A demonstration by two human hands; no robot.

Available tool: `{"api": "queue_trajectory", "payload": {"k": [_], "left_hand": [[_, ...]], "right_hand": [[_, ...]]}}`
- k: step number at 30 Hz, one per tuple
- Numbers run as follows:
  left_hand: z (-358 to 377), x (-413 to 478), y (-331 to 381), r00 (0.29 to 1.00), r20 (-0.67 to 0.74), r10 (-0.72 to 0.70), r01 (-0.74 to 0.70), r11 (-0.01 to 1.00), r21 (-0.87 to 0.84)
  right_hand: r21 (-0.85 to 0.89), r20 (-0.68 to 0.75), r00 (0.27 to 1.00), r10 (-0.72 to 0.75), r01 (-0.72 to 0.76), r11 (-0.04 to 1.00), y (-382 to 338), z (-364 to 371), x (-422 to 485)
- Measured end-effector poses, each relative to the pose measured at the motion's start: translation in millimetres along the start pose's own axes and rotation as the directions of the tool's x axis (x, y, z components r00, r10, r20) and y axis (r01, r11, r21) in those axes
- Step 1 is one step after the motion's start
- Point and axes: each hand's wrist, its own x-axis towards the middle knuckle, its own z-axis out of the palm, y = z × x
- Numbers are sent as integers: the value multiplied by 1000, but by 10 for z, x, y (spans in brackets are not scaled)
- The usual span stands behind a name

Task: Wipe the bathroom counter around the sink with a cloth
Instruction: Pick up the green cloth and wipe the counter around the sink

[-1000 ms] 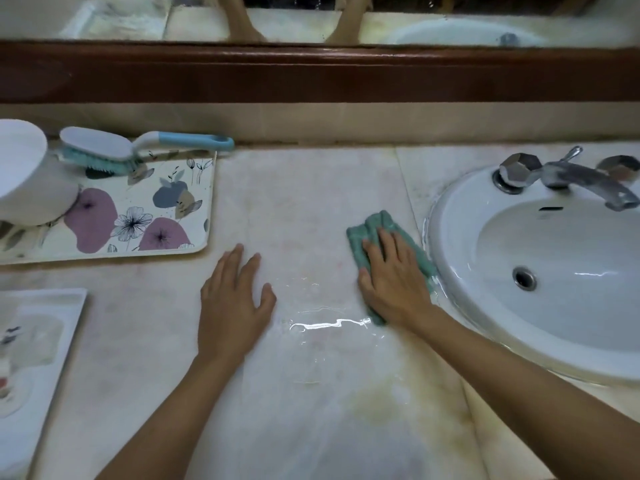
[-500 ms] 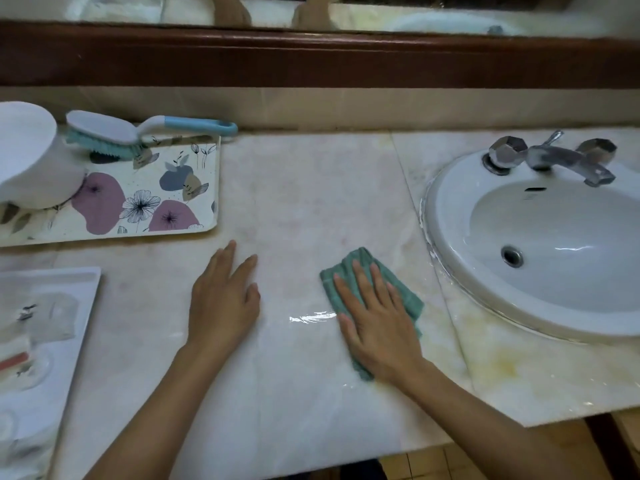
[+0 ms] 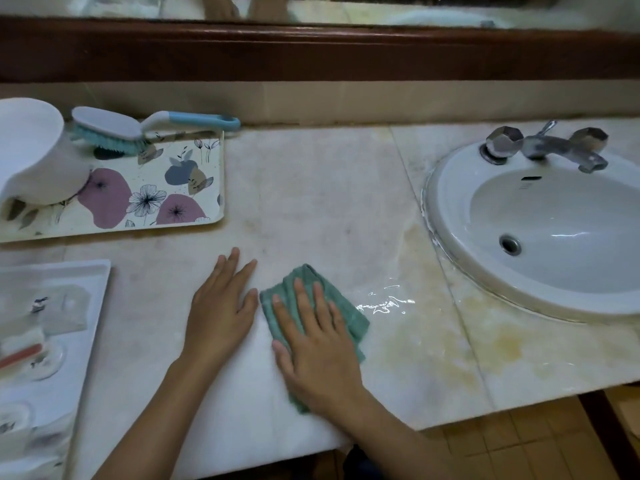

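Right hand (image 3: 317, 344) presses flat on the cloth (image 3: 349, 315) at lower centre, gripping nothing; it should sweep toward the sink (image 3: 446, 216), left hand (image 3: 221, 311) flat, bracing.

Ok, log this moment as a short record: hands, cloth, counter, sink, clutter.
right hand: flat on the green cloth, pressing it to the counter
left hand: flat on bare counter, beside the cloth
cloth: crumpled, left of the sink, clear of its rim
counter: wet glare right of the cloth; yellowish stains by the sink
sink: white, metal tap at back
clutter: floral tray left, white tub and brush on it
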Motion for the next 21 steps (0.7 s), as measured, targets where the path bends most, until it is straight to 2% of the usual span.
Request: {"api": "queue_trajectory", "payload": {"k": [2,4,8,12,14,16,18,21], "left_hand": [[-9,-15,-11,1000,6,5,-5,1000,-2],[-16,-24,37,1000,3,-18,18,1000,9],[10,-39,172,994,-2,-109,109,993,48],[39,-65,295,988,-22,-151,152,985,87],[51,-92,325,985,-26,-169,171,978,121],[30,-114,316,979,-37,-202,205,969,141],[7,-108,327,969,-53,-243,248,960,130],[54,-117,471,954,-78,-289,297,948,117]], "right_hand": [[-56,48,995,-82,85,995,311,-110,-328],[-116,51,995,-91,97,989,716,-223,-388],[-85,-6,991,136,-136,987,1080,-351,153],[26,-80,892,445,-445,895,936,-311,908],[46,-83,876,475,-473,880,915,-322,1138],[54,-59,912,406,-403,913,952,-366,1264],[58,-63,918,392,-389,920,1078,-442,1300],[75,-90,846,525,-520,851,1276,-445,1039]]}}
